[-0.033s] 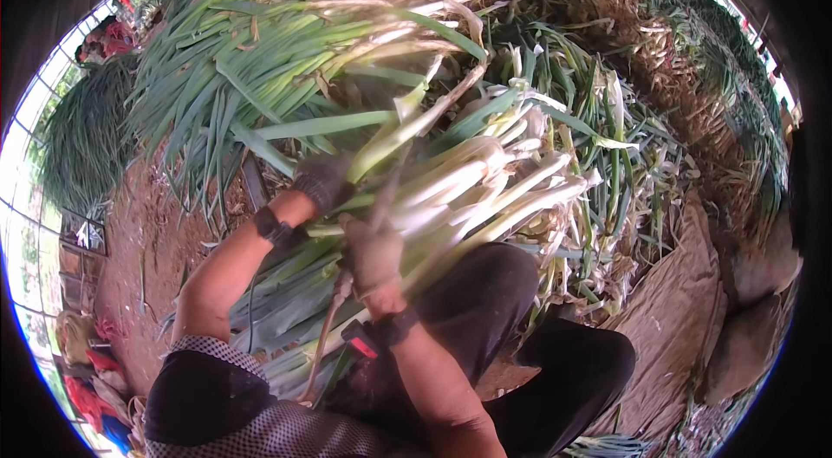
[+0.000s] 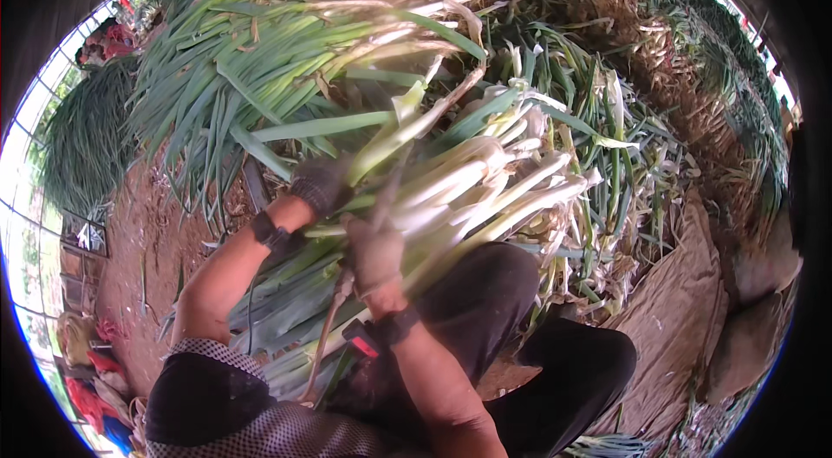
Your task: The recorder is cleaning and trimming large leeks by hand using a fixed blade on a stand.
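My left hand (image 2: 319, 186), in a dark glove, is closed round a thick green onion stalk (image 2: 390, 142) that slants up to the right. Just below and right of it, my gloved right hand (image 2: 374, 257) is closed and blurred by motion. From that fist a thin brownish stick-like tool (image 2: 324, 337) runs down toward my lap, and a blurred narrow strip rises above the fist across the stalks. I cannot make out the tool's exact kind. Under both hands lies a bundle of green onions (image 2: 464, 176), white ends to the right and green leaves to the lower left.
A large heap of green onions (image 2: 251, 59) lies beyond my left hand. Peeled leaves and trimmings (image 2: 607, 198) pile up to the right. My bent knee (image 2: 494, 285) is beside the bundle, near a brown sheet (image 2: 672, 285). Coloured cloths (image 2: 95, 397) lie at the lower left.
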`<action>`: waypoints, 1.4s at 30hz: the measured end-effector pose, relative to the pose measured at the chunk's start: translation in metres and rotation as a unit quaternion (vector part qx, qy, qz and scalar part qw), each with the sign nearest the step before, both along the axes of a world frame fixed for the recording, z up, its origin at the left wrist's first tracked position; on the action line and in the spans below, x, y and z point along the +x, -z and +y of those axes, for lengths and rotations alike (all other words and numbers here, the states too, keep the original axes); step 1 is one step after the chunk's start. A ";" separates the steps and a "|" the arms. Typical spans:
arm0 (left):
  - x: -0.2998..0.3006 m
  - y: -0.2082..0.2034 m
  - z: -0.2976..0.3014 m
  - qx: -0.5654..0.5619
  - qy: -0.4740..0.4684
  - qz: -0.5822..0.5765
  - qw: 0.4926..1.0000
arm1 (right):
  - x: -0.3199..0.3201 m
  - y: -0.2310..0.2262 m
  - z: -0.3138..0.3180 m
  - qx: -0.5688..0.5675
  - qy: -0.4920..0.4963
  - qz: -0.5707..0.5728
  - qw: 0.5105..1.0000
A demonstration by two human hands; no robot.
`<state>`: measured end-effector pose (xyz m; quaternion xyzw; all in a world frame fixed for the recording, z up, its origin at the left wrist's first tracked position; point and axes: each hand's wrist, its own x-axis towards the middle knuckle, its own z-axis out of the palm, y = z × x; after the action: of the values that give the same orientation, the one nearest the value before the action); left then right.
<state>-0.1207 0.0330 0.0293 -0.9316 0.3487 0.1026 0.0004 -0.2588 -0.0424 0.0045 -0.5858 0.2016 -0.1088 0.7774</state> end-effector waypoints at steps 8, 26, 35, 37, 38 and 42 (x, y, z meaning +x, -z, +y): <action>-0.038 -0.004 0.057 -0.022 -0.007 -0.029 0.999 | 0.003 0.000 0.003 0.130 0.048 0.006 0.990; -0.106 -0.016 0.133 -0.112 -0.023 0.114 0.987 | 0.012 0.008 -0.008 0.107 -0.003 0.018 0.994; -0.106 -0.009 0.137 -0.228 -0.129 0.290 0.921 | 0.014 -0.003 -0.011 0.187 0.005 0.048 0.981; -0.105 -0.009 0.139 -0.205 -0.093 0.268 0.937 | 0.021 0.005 -0.012 0.146 0.011 0.052 0.988; -0.106 -0.011 0.139 -0.185 -0.088 0.260 0.944 | 0.025 0.010 -0.014 0.103 0.017 0.057 0.993; -0.111 -0.003 0.148 -0.216 -0.146 0.289 0.921 | 0.031 0.019 -0.016 0.256 0.033 0.053 0.965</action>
<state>-0.2316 0.1808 0.0328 -0.8795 0.2078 0.2882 -0.3167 -0.2281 -0.0586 -0.0146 -0.3653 0.2825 -0.0484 0.8856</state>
